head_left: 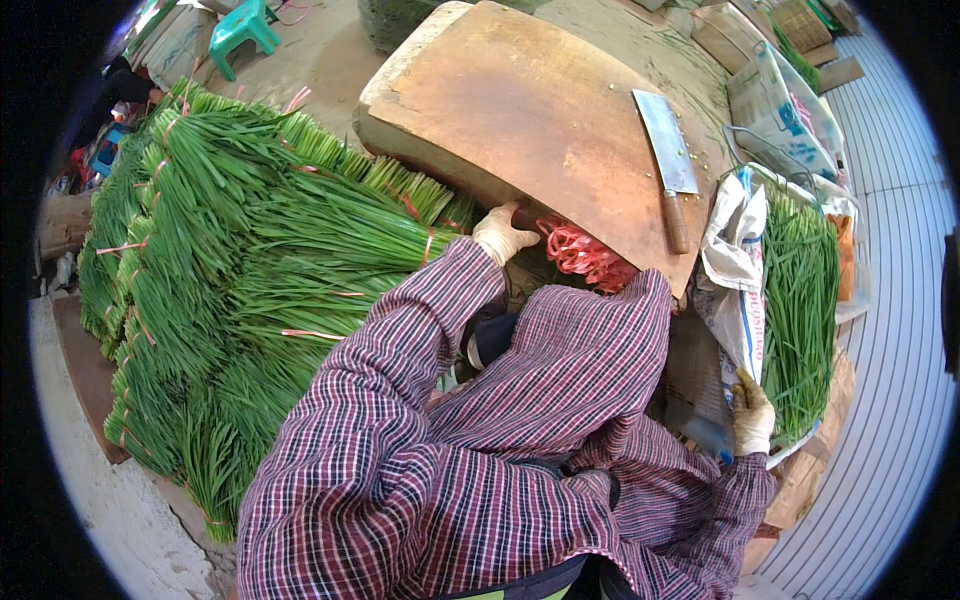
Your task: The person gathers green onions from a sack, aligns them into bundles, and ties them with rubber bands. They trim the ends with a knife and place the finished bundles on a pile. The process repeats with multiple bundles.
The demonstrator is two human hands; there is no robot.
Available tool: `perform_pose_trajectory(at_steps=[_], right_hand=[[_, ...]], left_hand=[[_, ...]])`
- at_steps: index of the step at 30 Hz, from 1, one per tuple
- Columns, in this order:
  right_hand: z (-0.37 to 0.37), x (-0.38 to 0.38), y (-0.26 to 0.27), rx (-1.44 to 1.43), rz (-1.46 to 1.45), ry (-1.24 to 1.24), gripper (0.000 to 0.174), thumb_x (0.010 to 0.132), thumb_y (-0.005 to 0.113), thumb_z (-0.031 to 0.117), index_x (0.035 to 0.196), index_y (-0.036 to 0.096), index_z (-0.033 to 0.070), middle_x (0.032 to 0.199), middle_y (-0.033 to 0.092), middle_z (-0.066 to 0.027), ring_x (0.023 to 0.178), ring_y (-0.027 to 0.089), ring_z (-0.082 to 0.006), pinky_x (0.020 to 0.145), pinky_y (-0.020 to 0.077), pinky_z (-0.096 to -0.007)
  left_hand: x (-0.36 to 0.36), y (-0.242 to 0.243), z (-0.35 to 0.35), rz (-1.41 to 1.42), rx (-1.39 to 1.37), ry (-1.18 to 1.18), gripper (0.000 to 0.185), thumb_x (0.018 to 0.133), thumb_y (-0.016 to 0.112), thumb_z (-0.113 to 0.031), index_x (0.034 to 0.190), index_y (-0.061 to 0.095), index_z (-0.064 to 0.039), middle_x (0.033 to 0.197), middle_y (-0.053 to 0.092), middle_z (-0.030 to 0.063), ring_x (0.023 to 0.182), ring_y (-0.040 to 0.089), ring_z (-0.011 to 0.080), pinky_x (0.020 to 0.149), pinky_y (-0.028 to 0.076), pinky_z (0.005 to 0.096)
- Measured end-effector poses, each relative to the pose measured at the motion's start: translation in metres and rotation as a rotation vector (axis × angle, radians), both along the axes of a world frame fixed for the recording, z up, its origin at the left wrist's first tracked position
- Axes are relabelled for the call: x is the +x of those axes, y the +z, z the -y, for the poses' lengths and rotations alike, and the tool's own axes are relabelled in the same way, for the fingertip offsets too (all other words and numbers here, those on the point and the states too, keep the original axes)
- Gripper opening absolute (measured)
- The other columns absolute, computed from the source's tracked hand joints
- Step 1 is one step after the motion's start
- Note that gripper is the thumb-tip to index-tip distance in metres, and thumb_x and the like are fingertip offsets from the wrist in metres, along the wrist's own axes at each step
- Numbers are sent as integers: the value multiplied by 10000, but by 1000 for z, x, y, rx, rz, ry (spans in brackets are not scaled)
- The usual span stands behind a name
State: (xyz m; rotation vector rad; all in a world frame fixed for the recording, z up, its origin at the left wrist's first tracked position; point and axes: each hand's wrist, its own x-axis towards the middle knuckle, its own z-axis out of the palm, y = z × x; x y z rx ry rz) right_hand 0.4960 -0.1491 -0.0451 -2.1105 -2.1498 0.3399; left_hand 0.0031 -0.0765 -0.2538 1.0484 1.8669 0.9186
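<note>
My left hand [505, 234], in a pale glove, is at the near edge of a thick wooden chopping board [517, 97]. Its thumb stands apart from the index finger, which reaches the board's side. Red plastic ties [585, 255] lie bunched under the board, just right of this hand. My right hand [752, 415], gloved and stained at the fingertips, is against the side of a white woven sack [739, 259]; its grip is not clear. Bundled green garlic chives [799, 315] fill that sack. A cleaver [667, 150] with a wooden handle rests on the board's right part.
A large heap of tied chive bundles [300, 225] rises on my left, up to the board. A green plastic stool [241, 37] stands at the far left. Behind the sack is a white bag [784, 105] with wire handles. Ribbed metal sheeting [892, 225] borders the right.
</note>
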Motion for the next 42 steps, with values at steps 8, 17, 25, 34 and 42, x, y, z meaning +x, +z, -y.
perform_pose_trajectory(at_steps=[8,17,25,34,42], right_hand=[[-29,-62,20,0,-265,-50,332,891,645,85,1220,632,42,1049,707,-133,928,689,-214,830,525,-308],[-132,-272,22,-196,-363,662,298,889,646,101,1185,668,78,924,674,-94,785,643,-135,735,510,-245],[-143,-310,-28,-42,-151,808,290,739,727,67,1029,712,79,961,676,-151,902,662,-298,800,527,-383],[-128,-301,-62,41,-195,864,224,793,650,106,1001,734,125,875,669,-145,818,663,-305,694,522,-399],[-120,-305,-61,-364,-711,316,256,877,681,244,937,700,-4,833,656,-126,719,640,-206,672,501,-338]], left_hand=[[-1,44,21,142,-103,-223,309,840,731,-312,873,731,-5,798,710,78,746,640,162,693,483,312],[-21,81,20,1077,-247,-113,310,918,640,-341,922,636,-31,888,695,92,699,678,156,607,536,258],[-16,97,24,1011,-306,-329,239,876,695,-268,956,672,-44,815,694,56,610,629,107,540,480,214],[-5,120,18,756,-239,-411,171,863,714,-217,889,694,-49,701,637,14,526,559,78,483,435,205],[-18,128,-8,-590,737,-165,277,851,659,-165,1120,676,-102,1081,660,124,1057,613,308,938,470,418]])
